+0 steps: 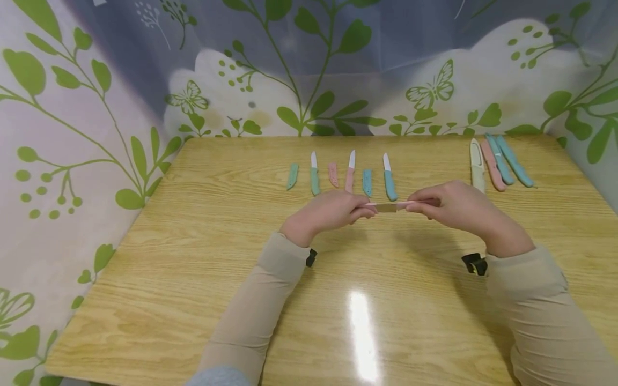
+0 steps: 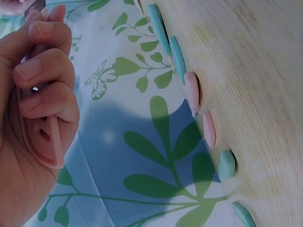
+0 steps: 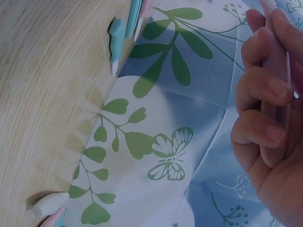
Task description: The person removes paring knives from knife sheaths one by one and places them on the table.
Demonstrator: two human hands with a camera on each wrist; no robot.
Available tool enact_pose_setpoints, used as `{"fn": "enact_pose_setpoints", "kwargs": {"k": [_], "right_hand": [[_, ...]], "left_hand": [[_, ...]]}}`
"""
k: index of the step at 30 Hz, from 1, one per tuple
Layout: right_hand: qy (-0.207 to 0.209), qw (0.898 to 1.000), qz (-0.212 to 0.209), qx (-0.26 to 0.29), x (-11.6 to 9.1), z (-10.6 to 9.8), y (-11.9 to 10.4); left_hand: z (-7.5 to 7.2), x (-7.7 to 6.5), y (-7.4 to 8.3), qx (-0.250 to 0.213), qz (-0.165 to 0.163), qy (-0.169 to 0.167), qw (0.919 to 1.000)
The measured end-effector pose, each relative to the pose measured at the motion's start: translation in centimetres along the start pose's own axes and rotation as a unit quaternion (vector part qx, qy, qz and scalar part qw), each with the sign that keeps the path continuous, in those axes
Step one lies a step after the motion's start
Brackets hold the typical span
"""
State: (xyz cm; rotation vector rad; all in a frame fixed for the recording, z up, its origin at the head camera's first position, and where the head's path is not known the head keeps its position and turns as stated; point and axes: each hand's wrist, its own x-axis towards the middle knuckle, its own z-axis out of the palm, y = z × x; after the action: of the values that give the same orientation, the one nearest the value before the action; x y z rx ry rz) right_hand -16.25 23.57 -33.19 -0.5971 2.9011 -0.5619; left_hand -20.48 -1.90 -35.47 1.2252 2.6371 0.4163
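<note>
Both hands are raised over the middle of the table, joined by a pink knife and its sheath. My left hand (image 1: 333, 212) grips the pink sheath (image 2: 45, 146), whose slotted end shows below the curled fingers. The pink handle (image 3: 274, 111) of the knife is wrapped in the fingers of my right hand (image 1: 458, 209). Between the hands a short stretch of blade (image 1: 386, 208) is bare, lying level. Beyond the hands are a blue knife (image 1: 389, 179), a blue sheath (image 1: 367, 183) and a pink knife (image 1: 351, 171).
Farther left lie a pink sheath (image 1: 333, 175), a green knife (image 1: 315, 174) and a green sheath (image 1: 292, 176). At the back right several sheathed knives sit together, including a cream one (image 1: 477, 161) and a pink one (image 1: 493, 166). A leaf-patterned cloth (image 1: 309, 64) backs the wooden table (image 1: 193, 268).
</note>
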Motion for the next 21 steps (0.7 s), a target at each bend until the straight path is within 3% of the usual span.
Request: {"fn": "enact_pose_setpoints", "kwargs": {"k": [21], "right_hand": [[-0.004,1.0,-0.004,-0.003,-0.16,-0.38,0.57]], "left_hand": [[0.0,-0.04,-0.15,0.012,-0.009,0.003,0.9999]]}}
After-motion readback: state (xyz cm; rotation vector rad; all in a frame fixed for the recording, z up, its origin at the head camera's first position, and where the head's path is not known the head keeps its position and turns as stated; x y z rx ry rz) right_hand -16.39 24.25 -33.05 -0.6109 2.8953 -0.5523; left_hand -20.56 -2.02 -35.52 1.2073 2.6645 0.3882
